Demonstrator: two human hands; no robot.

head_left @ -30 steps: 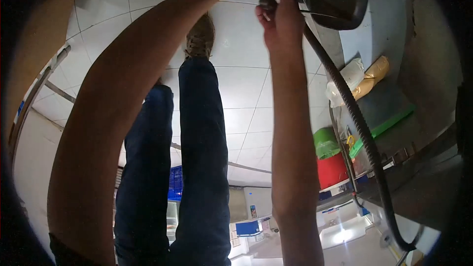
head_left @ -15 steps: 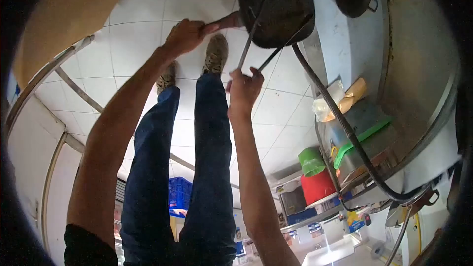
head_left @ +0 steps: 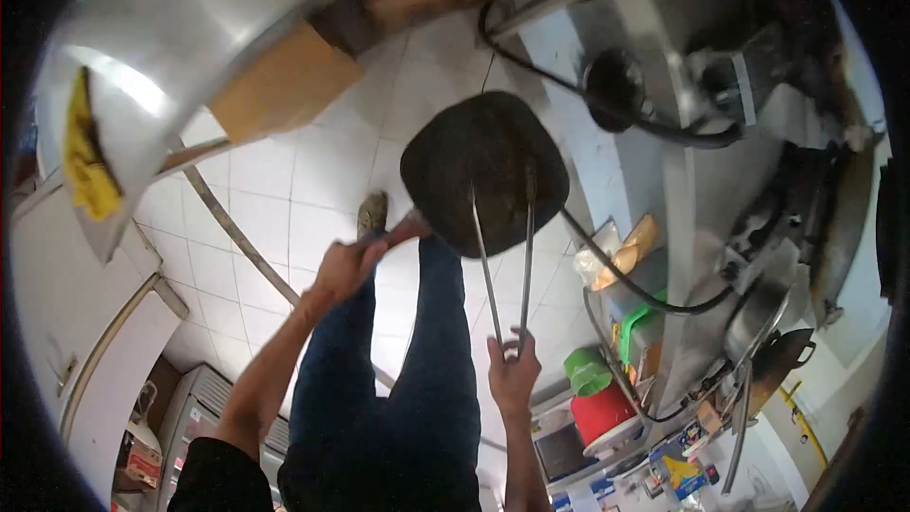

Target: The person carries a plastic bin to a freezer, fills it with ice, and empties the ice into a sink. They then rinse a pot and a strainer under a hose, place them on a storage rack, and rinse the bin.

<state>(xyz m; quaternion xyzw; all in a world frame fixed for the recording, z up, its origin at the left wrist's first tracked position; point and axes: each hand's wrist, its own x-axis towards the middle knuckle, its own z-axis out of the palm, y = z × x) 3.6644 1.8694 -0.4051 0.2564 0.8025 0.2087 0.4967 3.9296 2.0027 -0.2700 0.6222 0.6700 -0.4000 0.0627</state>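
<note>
A dark, square griddle pan [head_left: 483,147] with rounded corners hangs in the air in front of my legs, over the tiled floor. My left hand [head_left: 341,270] is closed around its reddish-brown handle [head_left: 409,227]. Long metal tongs [head_left: 526,270] are gripped near their joined end by my right hand [head_left: 514,377], which is below the pan. Their two arms spread apart, and both tips lie over the pan's dark surface. I cannot make out any food between the tips.
To the right runs a steel cooking counter [head_left: 678,218] with a black hose [head_left: 654,301] along it. A dark pot [head_left: 613,85] stands there. Green [head_left: 587,372] and red [head_left: 602,417] containers sit lower right. A cardboard box [head_left: 284,81] and yellow cloth [head_left: 90,152] are upper left.
My view has turned, bringing the steel surface with the yellow cloth into sight. The pan and both hands now appear lower in the picture. Both hands keep their grips.
</note>
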